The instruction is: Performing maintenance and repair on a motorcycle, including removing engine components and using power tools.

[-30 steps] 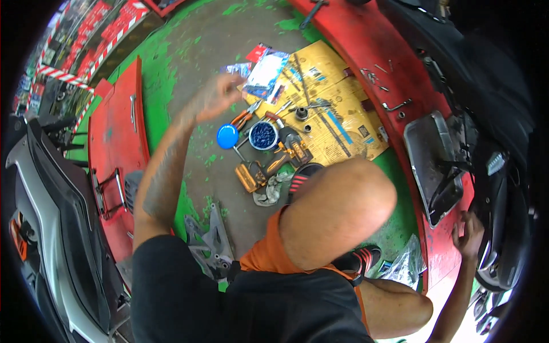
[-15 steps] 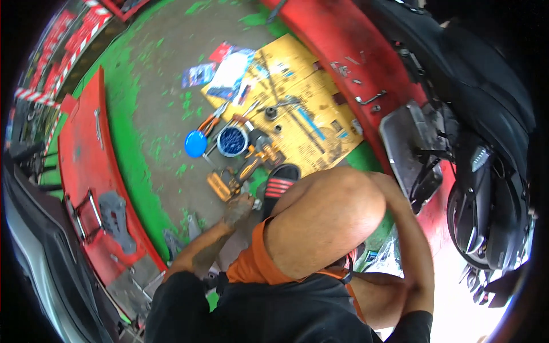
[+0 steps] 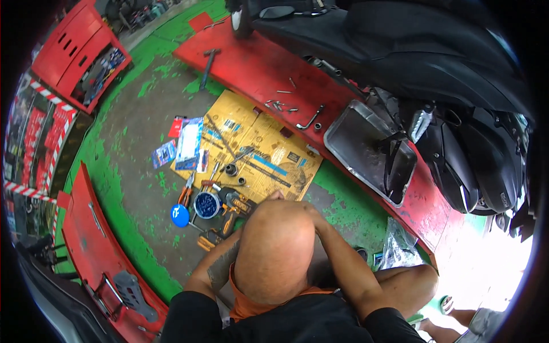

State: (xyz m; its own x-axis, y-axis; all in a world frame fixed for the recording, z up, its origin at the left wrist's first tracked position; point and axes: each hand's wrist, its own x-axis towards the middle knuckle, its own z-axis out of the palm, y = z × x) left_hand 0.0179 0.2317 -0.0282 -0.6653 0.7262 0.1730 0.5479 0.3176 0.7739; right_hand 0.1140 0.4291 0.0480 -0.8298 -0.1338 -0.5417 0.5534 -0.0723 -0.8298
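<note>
Orange-black power tool [image 3: 239,202], just left of one hand [image 3: 277,195], beyond knee [image 3: 275,234]

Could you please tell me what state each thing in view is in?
Tub, open, blue contents showing.
Blue lid, off, lying beside the tub.
Cordless power tool, lying near the tub.
Pliers, lying with orange handles toward the lid.
Cardboard, flattened on the floor, stained.
Metal tray, uncovered, resting on the red platform.
Hammer-like tool, lying with its handle past the platform's edge.
Clear plastic bag, crumpled.
</note>
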